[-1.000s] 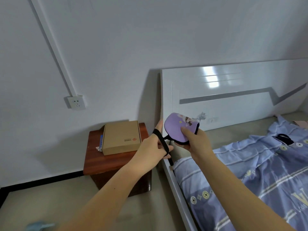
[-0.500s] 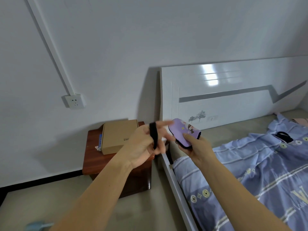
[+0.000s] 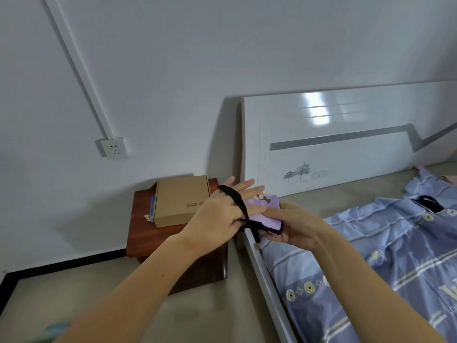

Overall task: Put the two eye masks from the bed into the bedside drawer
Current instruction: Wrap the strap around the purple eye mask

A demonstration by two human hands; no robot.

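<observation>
A purple eye mask [image 3: 265,214] with a cartoon print and black edging lies flat in my right hand [image 3: 294,225], which grips it from below over the bed's left edge. My left hand [image 3: 222,214] rests on top of the mask with fingers spread, and the mask's black strap [image 3: 236,198] loops across its back. A second, black eye mask [image 3: 429,204] lies on the blue quilt [image 3: 371,256] to the far right. The red-brown bedside cabinet [image 3: 148,233] stands left of the bed; its drawer front is not visible from here.
A cardboard box [image 3: 180,201] sits on the cabinet top, with a blue item tucked beside it. The white headboard [image 3: 346,144] rises behind my hands. A wall socket [image 3: 114,147] is on the left wall. Beige floor lies in front of the cabinet.
Both hands have lowered and the mask has tipped from upright to flat. The strap now wraps across the back of my left hand instead of around the fingers.
</observation>
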